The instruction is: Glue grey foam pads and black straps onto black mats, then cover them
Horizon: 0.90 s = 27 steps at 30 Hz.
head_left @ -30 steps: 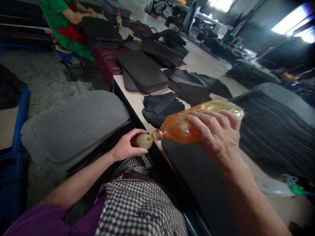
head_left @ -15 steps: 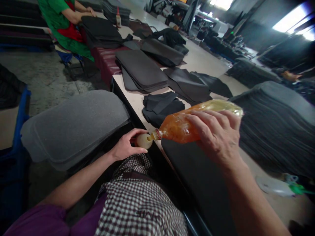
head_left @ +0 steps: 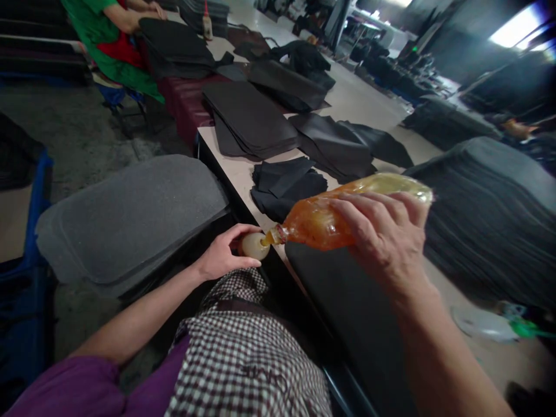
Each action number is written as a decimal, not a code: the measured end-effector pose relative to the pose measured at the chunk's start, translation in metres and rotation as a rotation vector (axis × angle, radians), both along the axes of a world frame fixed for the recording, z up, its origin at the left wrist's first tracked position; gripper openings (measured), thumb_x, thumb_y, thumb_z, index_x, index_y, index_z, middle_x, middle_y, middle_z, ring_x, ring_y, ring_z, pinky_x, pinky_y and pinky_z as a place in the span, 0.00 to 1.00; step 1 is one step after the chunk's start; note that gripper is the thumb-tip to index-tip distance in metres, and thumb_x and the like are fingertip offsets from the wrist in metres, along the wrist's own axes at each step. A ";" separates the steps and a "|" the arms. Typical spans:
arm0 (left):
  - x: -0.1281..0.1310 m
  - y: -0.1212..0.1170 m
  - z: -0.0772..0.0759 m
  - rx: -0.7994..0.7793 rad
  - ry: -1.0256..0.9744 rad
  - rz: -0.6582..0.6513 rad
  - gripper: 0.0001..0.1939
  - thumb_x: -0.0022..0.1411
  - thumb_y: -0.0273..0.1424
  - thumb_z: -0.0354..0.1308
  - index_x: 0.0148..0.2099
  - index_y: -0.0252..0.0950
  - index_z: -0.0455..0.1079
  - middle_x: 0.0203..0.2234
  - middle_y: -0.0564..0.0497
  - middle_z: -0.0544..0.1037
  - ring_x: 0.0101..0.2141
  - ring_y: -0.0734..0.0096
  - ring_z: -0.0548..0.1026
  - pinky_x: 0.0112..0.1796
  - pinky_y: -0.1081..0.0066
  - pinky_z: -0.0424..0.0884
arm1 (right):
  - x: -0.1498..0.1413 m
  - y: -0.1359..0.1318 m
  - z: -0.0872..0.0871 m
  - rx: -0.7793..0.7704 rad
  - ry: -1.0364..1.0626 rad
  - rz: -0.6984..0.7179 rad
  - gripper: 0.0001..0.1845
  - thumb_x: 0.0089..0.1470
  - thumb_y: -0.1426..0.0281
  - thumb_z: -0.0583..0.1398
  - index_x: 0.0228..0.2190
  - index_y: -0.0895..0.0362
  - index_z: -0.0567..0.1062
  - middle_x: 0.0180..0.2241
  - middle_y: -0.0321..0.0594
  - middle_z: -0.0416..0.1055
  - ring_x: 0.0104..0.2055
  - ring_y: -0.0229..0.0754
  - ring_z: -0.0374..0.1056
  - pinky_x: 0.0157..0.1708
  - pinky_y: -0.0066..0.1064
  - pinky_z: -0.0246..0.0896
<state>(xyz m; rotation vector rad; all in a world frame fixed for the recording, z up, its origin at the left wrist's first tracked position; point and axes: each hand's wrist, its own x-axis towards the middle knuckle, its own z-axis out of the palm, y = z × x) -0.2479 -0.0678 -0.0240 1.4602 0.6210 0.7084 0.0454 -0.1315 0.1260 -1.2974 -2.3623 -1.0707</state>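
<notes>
My right hand (head_left: pixel 382 229) is wrapped round a large clear plastic bottle (head_left: pixel 319 223) that holds amber liquid. The bottle is tipped almost level, its neck pointing left. Yellowish liquid shows at its mouth, which meets the opening of a small whitish bottle (head_left: pixel 254 247). Around that small bottle my left hand (head_left: pixel 219 253) is curled, thumb below and fingers above. Most of the small bottle's body is hidden by the hand. Both bottles are over the table's near edge, above my checked apron (head_left: pixel 252 365).
Dark sheets lie stacked on the table (head_left: pixel 226 168), with small black scraps (head_left: pixel 286 185) nearer me. A grey stack (head_left: pixel 134 220) stands at left, a tall dark stack (head_left: pixel 486 220) at right. A white bottle with a green top (head_left: pixel 486 324) lies at right. A person in green (head_left: pixel 93 35) sits far left.
The view has shifted slightly, so the background sits a little higher. Both hands keep their hold, and the large bottle stays tipped into the small one.
</notes>
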 end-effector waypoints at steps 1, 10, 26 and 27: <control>0.000 0.000 0.000 0.001 0.000 0.000 0.37 0.52 0.38 0.75 0.62 0.42 0.69 0.58 0.44 0.75 0.55 0.55 0.76 0.59 0.53 0.73 | 0.000 0.000 0.000 -0.001 0.002 -0.002 0.21 0.69 0.76 0.60 0.60 0.57 0.67 0.51 0.45 0.76 0.50 0.52 0.71 0.57 0.47 0.59; 0.001 0.000 -0.001 -0.010 -0.004 -0.002 0.36 0.52 0.38 0.76 0.61 0.43 0.69 0.58 0.46 0.75 0.56 0.55 0.76 0.59 0.54 0.73 | 0.001 0.000 -0.001 0.007 0.009 -0.009 0.19 0.69 0.76 0.60 0.60 0.56 0.68 0.51 0.45 0.76 0.50 0.51 0.71 0.57 0.47 0.59; 0.002 -0.001 0.000 -0.038 -0.027 -0.003 0.36 0.51 0.37 0.76 0.61 0.40 0.69 0.58 0.44 0.76 0.55 0.56 0.77 0.59 0.53 0.73 | 0.001 -0.002 -0.002 -0.006 0.009 -0.020 0.20 0.69 0.76 0.59 0.60 0.57 0.67 0.52 0.46 0.76 0.50 0.51 0.71 0.58 0.47 0.59; 0.002 -0.001 0.001 -0.035 -0.025 -0.002 0.36 0.51 0.37 0.76 0.61 0.40 0.69 0.57 0.44 0.76 0.55 0.56 0.77 0.59 0.53 0.73 | 0.001 -0.002 -0.002 -0.009 0.012 -0.019 0.20 0.69 0.76 0.60 0.60 0.57 0.67 0.52 0.46 0.76 0.50 0.51 0.71 0.58 0.48 0.59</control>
